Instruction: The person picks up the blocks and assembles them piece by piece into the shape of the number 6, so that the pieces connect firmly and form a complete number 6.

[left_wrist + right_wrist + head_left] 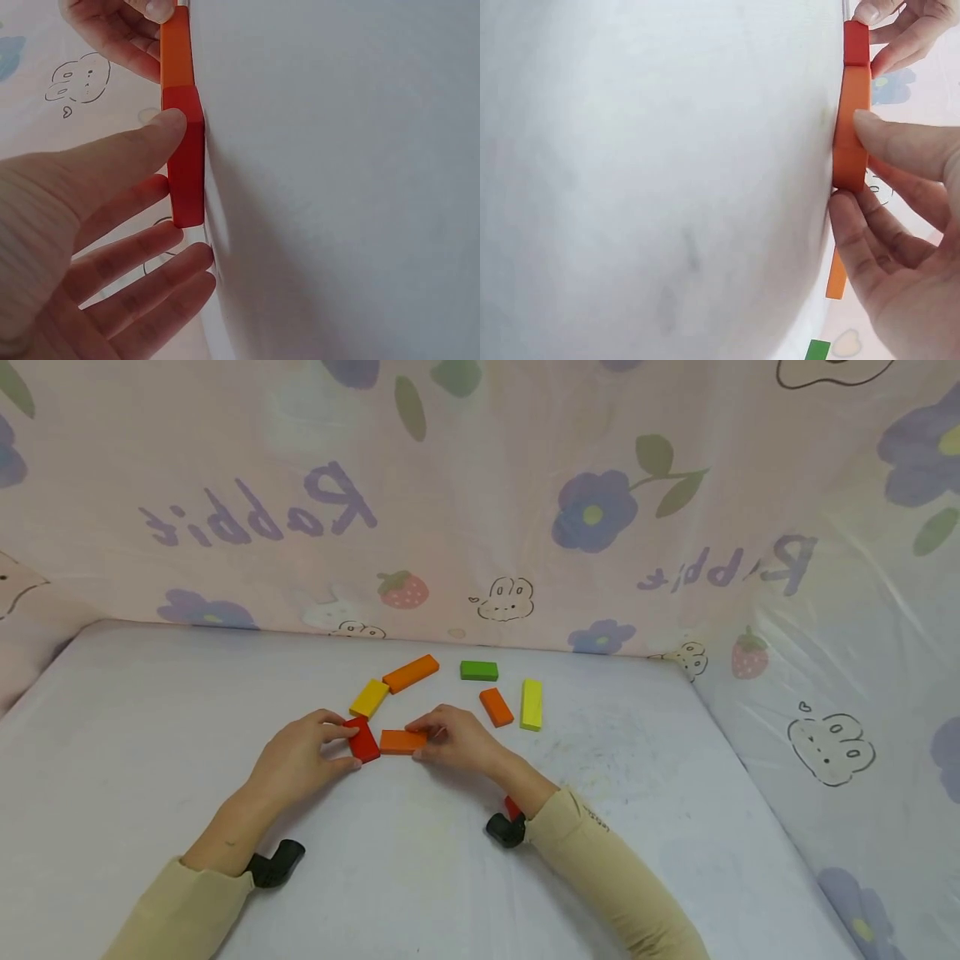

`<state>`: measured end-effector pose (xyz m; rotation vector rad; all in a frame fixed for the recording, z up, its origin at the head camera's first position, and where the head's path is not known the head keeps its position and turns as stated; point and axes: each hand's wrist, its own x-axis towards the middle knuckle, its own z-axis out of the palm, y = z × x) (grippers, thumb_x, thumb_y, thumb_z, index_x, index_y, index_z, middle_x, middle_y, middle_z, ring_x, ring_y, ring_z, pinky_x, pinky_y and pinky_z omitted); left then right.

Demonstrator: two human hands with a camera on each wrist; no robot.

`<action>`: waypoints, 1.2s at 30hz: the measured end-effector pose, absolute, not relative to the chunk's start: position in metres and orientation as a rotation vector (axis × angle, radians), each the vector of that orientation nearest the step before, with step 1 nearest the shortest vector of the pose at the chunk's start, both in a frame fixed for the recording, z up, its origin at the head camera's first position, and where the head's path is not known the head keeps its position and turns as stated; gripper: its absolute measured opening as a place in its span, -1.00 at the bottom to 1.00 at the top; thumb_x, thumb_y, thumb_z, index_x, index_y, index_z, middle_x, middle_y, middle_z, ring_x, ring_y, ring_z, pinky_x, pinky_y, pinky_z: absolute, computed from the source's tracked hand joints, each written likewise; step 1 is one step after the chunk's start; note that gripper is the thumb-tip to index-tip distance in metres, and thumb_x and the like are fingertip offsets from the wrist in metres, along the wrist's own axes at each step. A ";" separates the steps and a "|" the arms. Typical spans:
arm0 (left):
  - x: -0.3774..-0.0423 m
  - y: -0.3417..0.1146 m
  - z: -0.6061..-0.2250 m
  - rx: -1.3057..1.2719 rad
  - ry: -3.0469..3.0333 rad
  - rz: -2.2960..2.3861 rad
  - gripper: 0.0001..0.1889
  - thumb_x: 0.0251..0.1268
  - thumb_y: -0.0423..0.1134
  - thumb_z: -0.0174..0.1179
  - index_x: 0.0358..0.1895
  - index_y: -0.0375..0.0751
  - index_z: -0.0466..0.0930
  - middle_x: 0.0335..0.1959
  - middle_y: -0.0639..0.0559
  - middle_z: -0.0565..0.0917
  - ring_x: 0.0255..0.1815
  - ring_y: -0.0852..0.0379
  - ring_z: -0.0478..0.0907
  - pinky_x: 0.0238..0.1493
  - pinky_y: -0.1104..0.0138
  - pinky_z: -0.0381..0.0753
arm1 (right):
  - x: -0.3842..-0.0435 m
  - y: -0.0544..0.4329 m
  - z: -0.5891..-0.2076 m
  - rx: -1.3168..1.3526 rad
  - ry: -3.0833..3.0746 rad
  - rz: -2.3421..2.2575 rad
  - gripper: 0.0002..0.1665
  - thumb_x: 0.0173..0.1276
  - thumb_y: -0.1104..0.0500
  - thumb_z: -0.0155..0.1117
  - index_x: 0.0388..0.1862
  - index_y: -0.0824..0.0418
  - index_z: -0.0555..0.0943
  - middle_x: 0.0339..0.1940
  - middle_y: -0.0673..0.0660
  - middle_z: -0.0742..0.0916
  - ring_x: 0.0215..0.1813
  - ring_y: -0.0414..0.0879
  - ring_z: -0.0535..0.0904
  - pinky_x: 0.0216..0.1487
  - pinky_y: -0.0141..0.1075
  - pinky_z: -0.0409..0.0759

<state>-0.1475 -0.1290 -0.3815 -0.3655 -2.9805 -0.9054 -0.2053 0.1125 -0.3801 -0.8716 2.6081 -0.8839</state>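
Observation:
In the head view, my left hand (296, 760) pinches a flat red block (364, 742) between thumb and fingers on the white surface. Beside it my right hand (459, 740) grips the right end of an orange block (399, 742). These two blocks lie almost end to side; in the left wrist view the red block (187, 161) and the orange block (177, 49) appear to touch. A yellow block (369, 699) sits just behind the red one, with another orange block (411, 673) at its far corner.
To the right of these lie a green block (479, 671), a short orange block (497, 707) and a yellow-green block (532, 705). A red piece (513, 808) is partly hidden by my right wrist. A patterned curtain (465, 510) hangs behind the white tabletop (390, 877).

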 end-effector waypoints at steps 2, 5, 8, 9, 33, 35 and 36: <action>-0.147 -0.129 -0.381 -0.370 -2.975 -0.903 -0.53 0.06 -0.20 0.41 0.08 -0.27 0.63 0.08 -0.21 0.58 0.07 -0.28 0.51 0.03 -0.14 0.53 | -0.205 0.112 -0.380 -0.869 2.604 -0.884 -0.58 0.23 0.21 0.38 0.10 0.17 0.64 -0.08 0.07 0.66 -0.08 -0.11 0.54 -0.04 -0.46 0.53; -0.146 -0.129 -0.381 -0.372 -2.974 -0.903 -0.53 0.06 -0.20 0.41 0.08 -0.28 0.63 0.07 -0.21 0.58 0.06 -0.28 0.52 0.03 -0.13 0.54 | -0.204 0.113 -0.379 -0.868 2.603 -0.877 -0.56 0.24 0.20 0.38 0.12 0.17 0.62 -0.07 0.07 0.66 -0.07 -0.11 0.54 -0.02 -0.45 0.53; -0.146 -0.128 -0.381 -0.375 -2.975 -0.905 -0.53 0.05 -0.20 0.41 0.07 -0.28 0.64 0.07 -0.21 0.58 0.05 -0.27 0.52 0.01 -0.13 0.54 | -0.205 0.116 -0.377 -0.844 2.604 -0.889 -0.54 0.24 0.17 0.39 0.13 0.18 0.60 -0.04 0.07 0.66 -0.03 -0.11 0.55 0.02 -0.40 0.56; -0.146 -0.128 -0.381 -0.378 -2.975 -0.906 -0.53 0.05 -0.20 0.41 0.07 -0.29 0.64 0.06 -0.21 0.58 0.04 -0.27 0.52 0.00 -0.12 0.55 | -0.206 0.118 -0.376 -0.818 2.609 -0.896 -0.54 0.24 0.16 0.38 0.13 0.18 0.60 -0.03 0.07 0.66 -0.02 -0.11 0.55 0.04 -0.38 0.57; -0.146 -0.128 -0.379 -0.400 -2.973 -0.883 -0.54 0.07 -0.20 0.40 0.07 -0.30 0.63 0.08 -0.23 0.57 0.05 -0.28 0.51 0.01 -0.13 0.55 | -0.219 0.163 -0.359 -0.309 2.850 -1.043 -0.63 0.24 0.20 0.36 0.03 0.25 0.65 0.00 0.22 0.64 0.07 0.06 0.55 0.14 -0.14 0.57; -0.145 -0.128 -0.379 -0.402 -2.968 -0.883 -0.55 0.07 -0.20 0.40 0.06 -0.30 0.64 0.08 -0.23 0.57 0.05 -0.28 0.52 0.00 -0.13 0.56 | -0.219 0.165 -0.359 -0.301 2.861 -1.045 -0.63 0.23 0.20 0.36 0.03 0.25 0.65 0.01 0.21 0.63 0.07 0.05 0.55 0.14 -0.14 0.57; -0.145 -0.128 -0.379 -0.401 -2.969 -0.885 -0.55 0.07 -0.20 0.40 0.06 -0.30 0.64 0.08 -0.23 0.57 0.05 -0.28 0.52 0.01 -0.13 0.55 | -0.219 0.166 -0.359 -0.297 2.868 -1.043 -0.63 0.23 0.20 0.36 0.03 0.25 0.65 0.01 0.21 0.63 0.07 0.05 0.55 0.13 -0.14 0.58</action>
